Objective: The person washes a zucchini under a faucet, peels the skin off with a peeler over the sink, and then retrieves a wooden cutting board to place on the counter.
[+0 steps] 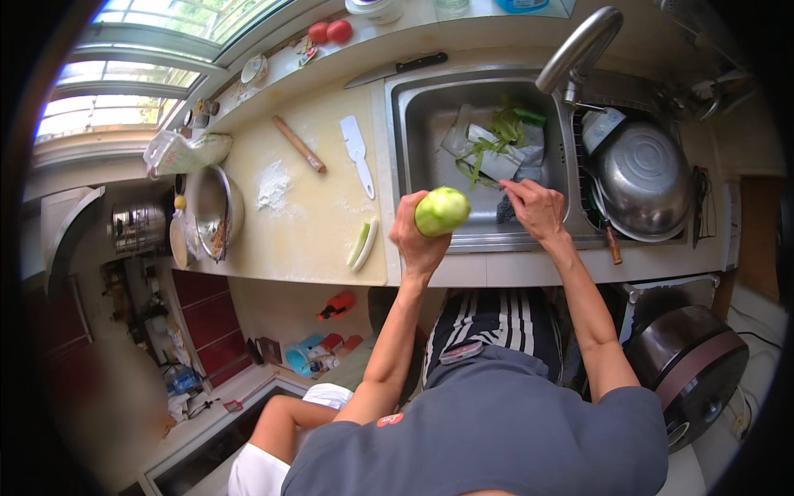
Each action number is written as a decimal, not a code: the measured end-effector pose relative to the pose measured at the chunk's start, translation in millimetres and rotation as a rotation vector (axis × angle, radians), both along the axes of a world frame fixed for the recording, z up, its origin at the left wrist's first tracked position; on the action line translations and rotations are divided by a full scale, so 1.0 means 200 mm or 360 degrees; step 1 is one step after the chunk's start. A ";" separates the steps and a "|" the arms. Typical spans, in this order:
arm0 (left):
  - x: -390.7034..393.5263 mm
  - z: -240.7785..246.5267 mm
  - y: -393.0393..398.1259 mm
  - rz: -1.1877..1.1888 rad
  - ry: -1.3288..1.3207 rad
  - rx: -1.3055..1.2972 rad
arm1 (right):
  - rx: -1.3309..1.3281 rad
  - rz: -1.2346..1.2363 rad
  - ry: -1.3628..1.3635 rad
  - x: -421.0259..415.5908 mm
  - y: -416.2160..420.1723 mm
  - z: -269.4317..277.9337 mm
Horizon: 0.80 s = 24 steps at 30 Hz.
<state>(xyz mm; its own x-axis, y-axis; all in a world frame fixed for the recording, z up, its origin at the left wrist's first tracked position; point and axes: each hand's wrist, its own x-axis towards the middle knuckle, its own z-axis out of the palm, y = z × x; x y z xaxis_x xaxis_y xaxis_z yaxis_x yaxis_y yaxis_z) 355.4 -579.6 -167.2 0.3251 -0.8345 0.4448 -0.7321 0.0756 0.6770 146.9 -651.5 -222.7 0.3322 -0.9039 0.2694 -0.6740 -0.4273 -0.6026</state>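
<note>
My left hand point(417, 239) grips a peeled pale-green gourd or squash point(443, 212), held upright over the near left edge of the sink. My right hand point(537, 209) is above the sink with thumb and fingertips pinched together. A thin edge meets those fingertips, but whether they hold it is unclear. Beyond them, green peelings point(507, 129) lie on a crumpled plastic bag point(458, 133) in the steel sink point(428, 173). A dark mesh-like item point(505, 209) is partly hidden beside my right hand.
Left on the counter are a white spatula point(356, 155), rolling pin point(299, 144), flour point(273, 186), cut green-white pieces point(362, 244) and a metal bowl point(232, 204). A knife point(397, 69) lies behind. The faucet point(580, 53) overhangs the sink; an upturned basin point(645, 180) is right. Another person's leg point(282, 425) shows lower left.
</note>
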 end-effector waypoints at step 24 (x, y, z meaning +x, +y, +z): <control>0.00 -0.14 0.05 -0.0913 0.2471 0.0998 | 0.0023 0.0062 -0.0135 0.28 -0.06 0.03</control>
<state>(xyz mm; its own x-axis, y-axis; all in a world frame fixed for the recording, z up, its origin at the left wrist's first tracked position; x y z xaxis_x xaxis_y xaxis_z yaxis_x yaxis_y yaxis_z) 355.9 -569.1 -195.0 -0.2701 -0.8922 -0.3618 0.5761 -0.4509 0.6818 203.1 -662.8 -217.0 0.3437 -0.8948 0.2849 -0.6035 -0.4429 -0.6631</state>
